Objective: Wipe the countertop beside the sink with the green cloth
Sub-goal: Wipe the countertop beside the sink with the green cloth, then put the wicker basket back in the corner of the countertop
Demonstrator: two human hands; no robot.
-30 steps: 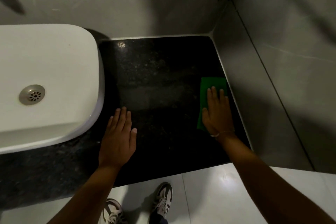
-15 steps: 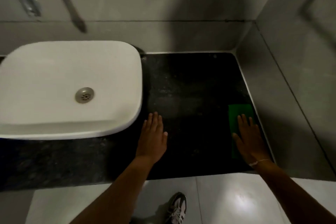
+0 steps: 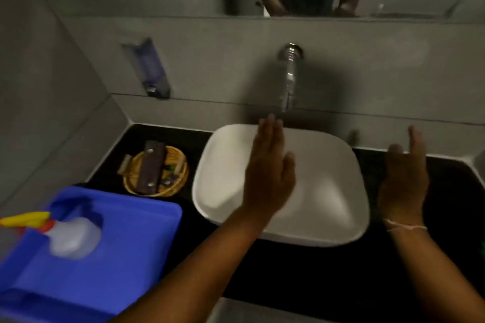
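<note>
Left hand: my left hand (image 3: 267, 173) now hangs flat and open over the sink (image 3: 322, 165), fingers together, holding nothing; a second ago it was pressed on the countertop (image 3: 301, 270) beside the sink.
Right hand: my right hand (image 3: 402, 181) is up off the surface too, fingers loosely spread and empty, where half a second ago it lay flat on the green cloth.
Cloth: no longer under either hand; I see only a faint green speck at the frame's right edge (image 3: 482, 249) and cannot tell whether that is it.
View: my head has swung left, bringing in the tap (image 3: 288, 78), a woven basket (image 3: 156, 172) and a blue tub (image 3: 126, 244) with a spray bottle (image 3: 70, 237).
Reading: I judge the wiping stroke has ended or paused; more wiping means returning right for the cloth.
Caveat: motion blur softens everything.
</note>
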